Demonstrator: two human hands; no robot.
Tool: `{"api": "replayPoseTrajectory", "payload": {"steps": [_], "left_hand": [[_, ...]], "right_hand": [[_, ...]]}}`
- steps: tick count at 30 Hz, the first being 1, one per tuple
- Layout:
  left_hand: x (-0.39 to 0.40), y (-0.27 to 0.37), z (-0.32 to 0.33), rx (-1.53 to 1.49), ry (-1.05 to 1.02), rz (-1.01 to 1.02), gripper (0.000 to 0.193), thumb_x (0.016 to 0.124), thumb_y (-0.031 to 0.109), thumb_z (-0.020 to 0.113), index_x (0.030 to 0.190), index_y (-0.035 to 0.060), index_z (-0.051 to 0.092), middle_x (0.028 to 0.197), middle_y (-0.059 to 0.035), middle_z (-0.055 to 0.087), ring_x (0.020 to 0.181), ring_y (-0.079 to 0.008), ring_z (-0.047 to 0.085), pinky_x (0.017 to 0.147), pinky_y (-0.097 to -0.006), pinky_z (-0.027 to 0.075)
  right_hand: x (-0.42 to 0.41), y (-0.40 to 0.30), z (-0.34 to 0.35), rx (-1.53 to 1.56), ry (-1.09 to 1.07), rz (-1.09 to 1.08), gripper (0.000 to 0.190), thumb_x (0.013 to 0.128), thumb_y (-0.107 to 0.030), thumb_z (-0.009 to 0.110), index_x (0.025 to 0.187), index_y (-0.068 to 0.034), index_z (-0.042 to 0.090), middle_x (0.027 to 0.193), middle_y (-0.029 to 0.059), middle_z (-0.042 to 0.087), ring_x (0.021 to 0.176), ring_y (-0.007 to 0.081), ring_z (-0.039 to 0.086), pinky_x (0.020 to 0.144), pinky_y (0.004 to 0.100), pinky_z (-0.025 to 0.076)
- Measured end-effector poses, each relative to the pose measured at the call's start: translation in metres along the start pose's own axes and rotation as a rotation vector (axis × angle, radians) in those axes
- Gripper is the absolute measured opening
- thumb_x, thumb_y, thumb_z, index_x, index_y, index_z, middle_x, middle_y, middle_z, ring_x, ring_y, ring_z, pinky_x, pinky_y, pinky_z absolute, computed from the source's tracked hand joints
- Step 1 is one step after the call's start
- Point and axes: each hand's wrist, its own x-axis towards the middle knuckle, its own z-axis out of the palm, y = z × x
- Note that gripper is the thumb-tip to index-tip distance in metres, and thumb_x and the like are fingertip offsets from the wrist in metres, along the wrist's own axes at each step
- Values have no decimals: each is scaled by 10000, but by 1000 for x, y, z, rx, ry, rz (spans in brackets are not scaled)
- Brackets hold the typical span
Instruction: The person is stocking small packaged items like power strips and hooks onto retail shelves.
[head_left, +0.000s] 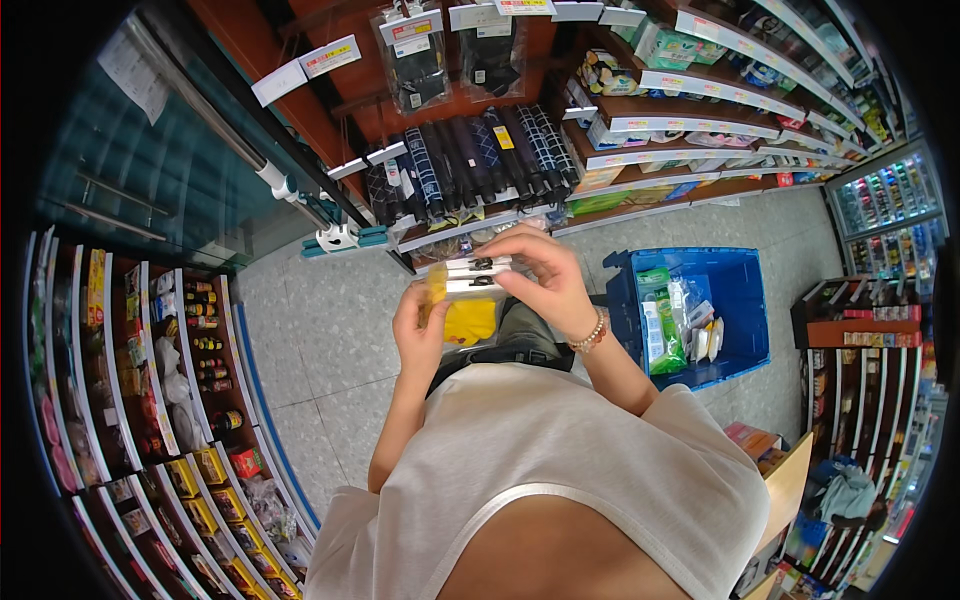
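Observation:
Both of my hands hold small packets with white header cards and black hooks (480, 282), level in front of my waist. My left hand (421, 322) grips their left end, where clear and yellowish packaging shows, blurred. My right hand (546, 274) has its thumb and fingers on the right end of the cards. A bright yellow item in clear packaging (471, 322) hangs just below the cards; its kind cannot be told. Ahead, a row of folded umbrellas (472, 157) lies on a shelf, below dark goods in clear bags (417, 67) on hooks.
On the floor to the right stands a blue plastic crate (742, 315) holding a green packet (664, 322) and other packaged goods. Stocked shelves (187, 360) line the left side. A glass door (150, 172) and a white and teal mop-like tool (337, 238) stand at upper left.

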Motion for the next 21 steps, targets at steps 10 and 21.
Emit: {"api": "replayPoseTrajectory", "payload": {"steps": [10, 21], "left_hand": [[-3, 1, -1, 35, -4, 8, 171, 813, 13, 596, 976, -12, 550, 917, -57, 584, 837, -114, 550, 733, -237, 440], [-8, -17, -9, -3, -67, 84, 419, 780, -25, 617, 1116, 29, 373, 1052, -125, 522, 977, -147, 508, 823, -272, 414]], "right_hand": [[-2, 1, 6, -78, 58, -14, 173, 721, -48, 682, 888, -22, 645, 873, 78, 632, 831, 184, 590, 735, 279, 452], [5, 3, 10, -367, 60, -166, 161, 706, -1, 666, 866, 10, 653, 847, 93, 644, 766, 189, 599, 700, 276, 458]]}}
